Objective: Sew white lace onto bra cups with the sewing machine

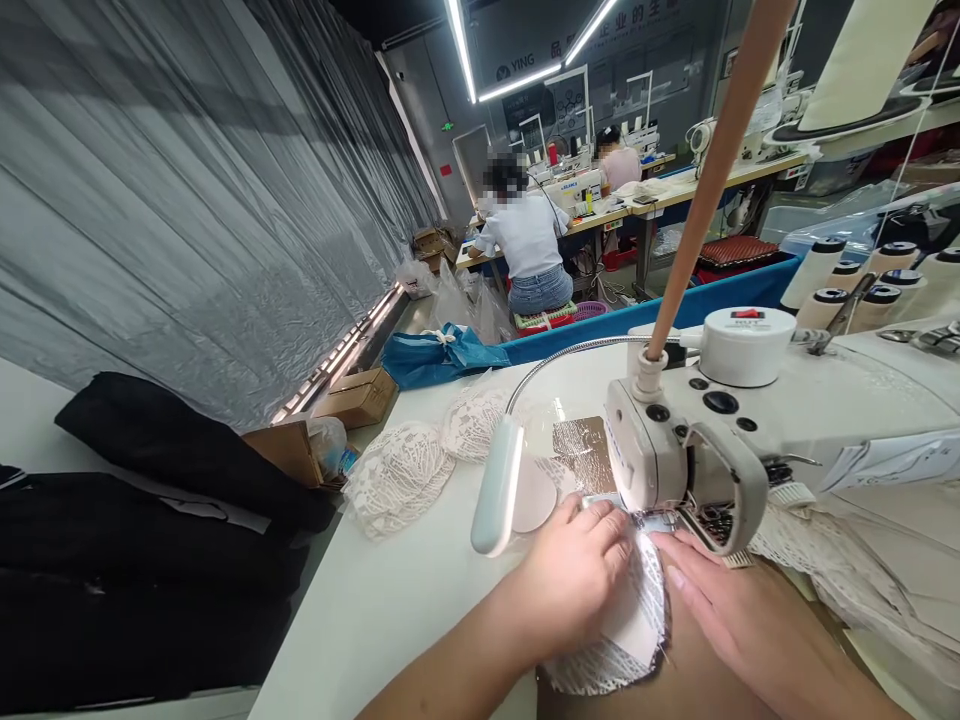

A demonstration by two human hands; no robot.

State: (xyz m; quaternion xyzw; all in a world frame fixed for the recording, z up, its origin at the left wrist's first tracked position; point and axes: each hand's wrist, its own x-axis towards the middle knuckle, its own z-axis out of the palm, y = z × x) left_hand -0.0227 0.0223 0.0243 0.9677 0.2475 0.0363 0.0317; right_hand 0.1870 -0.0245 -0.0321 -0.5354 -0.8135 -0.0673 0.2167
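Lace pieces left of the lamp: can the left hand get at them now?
Probably, by going around: the lamp head appears between the left hand and lace pieces; that hand rests on the fabric piece.

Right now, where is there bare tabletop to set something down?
The tabletop between the lace cups and the left forearm is bare. Around the sewing machine head it's crowded: left hand, right hand, lace piece.

White ceiling tubes brighten the far middle, and a bent lamp glows near the table's centre, with glare on the shiny brown sheet. Black cloth at near left sinks into shadow. Wide-angle distortion tilts and stretches the edges; far lettering looks faint.
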